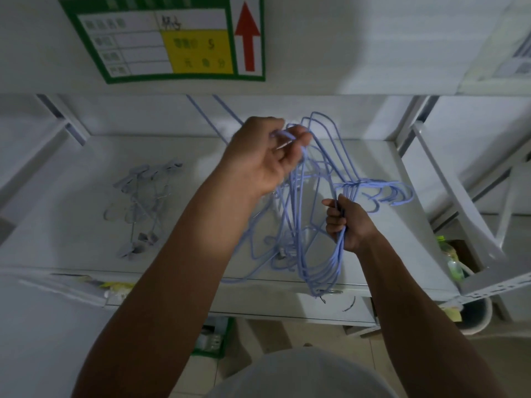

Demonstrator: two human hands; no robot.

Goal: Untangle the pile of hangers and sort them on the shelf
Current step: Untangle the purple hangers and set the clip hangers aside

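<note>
**A:** Where are the hangers (304, 179)?
**B:** Above the shelf (86, 239). The left hand (258, 159) pinches one hook (283, 135). The right hand (349, 222) has its grip tight round the bunch (340, 245).
**A:** What now?
**B:** I think: hold the bunch still, lift that hook out slowly.

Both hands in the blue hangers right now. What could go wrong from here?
1. The left hand holds one hanger by its hook, the right hand grips a bundle; their wires cross, so pulling apart may snag or bend them.
2. The bundle's low end hangs at the shelf front edge; a slack grip could drop hangers to the floor.
</note>
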